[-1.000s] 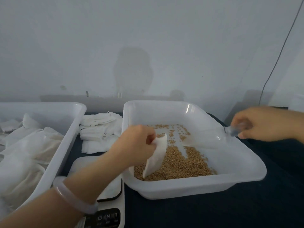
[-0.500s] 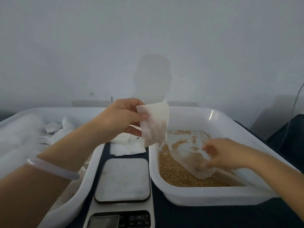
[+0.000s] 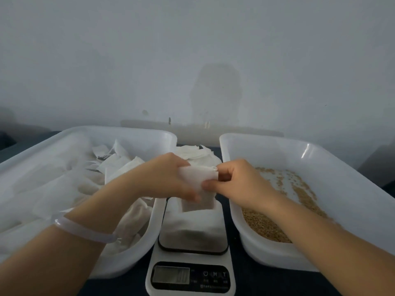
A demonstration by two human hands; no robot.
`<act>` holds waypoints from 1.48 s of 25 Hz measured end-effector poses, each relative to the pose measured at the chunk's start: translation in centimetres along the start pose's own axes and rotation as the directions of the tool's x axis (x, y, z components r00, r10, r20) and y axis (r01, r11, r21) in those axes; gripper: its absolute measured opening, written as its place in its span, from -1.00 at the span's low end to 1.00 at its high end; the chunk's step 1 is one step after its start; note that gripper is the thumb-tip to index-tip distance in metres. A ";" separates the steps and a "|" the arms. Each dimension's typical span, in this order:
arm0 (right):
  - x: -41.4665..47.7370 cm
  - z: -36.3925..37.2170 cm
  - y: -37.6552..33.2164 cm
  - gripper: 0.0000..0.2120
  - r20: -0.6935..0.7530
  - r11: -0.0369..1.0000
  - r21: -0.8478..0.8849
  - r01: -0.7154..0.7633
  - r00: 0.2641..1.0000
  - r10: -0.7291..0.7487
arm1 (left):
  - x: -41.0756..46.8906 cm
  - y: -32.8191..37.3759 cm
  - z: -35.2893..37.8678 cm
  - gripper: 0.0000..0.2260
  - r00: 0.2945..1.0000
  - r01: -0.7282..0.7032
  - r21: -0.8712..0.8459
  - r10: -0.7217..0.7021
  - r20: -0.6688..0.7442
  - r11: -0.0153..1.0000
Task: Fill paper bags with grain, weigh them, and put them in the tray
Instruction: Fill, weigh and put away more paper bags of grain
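Bag (image 3: 197, 178) hangs over the scale (image 3: 192, 229) (long axis downward), pinched in both grips: left hand (image 3: 168, 178) on its left edge, right hand (image 3: 237, 182) at its top-right corner.

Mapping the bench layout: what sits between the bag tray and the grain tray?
In the head view, a scale stands between them, with loose paper bags behind it.
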State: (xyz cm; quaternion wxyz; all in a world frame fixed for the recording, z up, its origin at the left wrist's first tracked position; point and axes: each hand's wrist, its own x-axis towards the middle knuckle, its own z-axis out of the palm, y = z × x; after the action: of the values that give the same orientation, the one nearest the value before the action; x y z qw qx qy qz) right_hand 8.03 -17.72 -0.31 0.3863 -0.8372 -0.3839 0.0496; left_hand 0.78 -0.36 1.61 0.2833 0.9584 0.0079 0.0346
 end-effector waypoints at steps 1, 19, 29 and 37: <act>0.0 0.4 -0.1 -0.68 0.023 0.999 -0.052 -0.001 1.000 0.002 | 0.0 0.1 0.2 -0.79 1.000 0.018 0.068 -0.019 0.018 0.998; 0.8 2.3 -0.9 -0.81 0.217 0.779 -0.624 0.066 0.972 0.092 | 1.6 0.1 3.4 -0.82 0.993 -0.084 0.405 0.042 0.112 0.911; 0.3 2.3 -0.5 -0.49 0.206 0.848 -0.530 0.020 0.973 0.105 | 0.8 -0.1 2.8 -0.81 0.981 -0.127 0.337 0.067 0.184 0.933; 0.0 1.1 0.0 -0.15 0.261 0.975 -0.213 -0.070 0.957 0.125 | 0.1 -0.3 2.0 -0.79 0.988 -0.045 0.035 0.040 0.152 0.998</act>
State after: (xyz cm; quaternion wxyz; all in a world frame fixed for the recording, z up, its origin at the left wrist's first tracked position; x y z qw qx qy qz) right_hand 7.66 -17.07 -1.08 0.2402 -0.8751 -0.3945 0.1445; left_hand 1.00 -1.13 -0.23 0.2636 0.9635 -0.0334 -0.0323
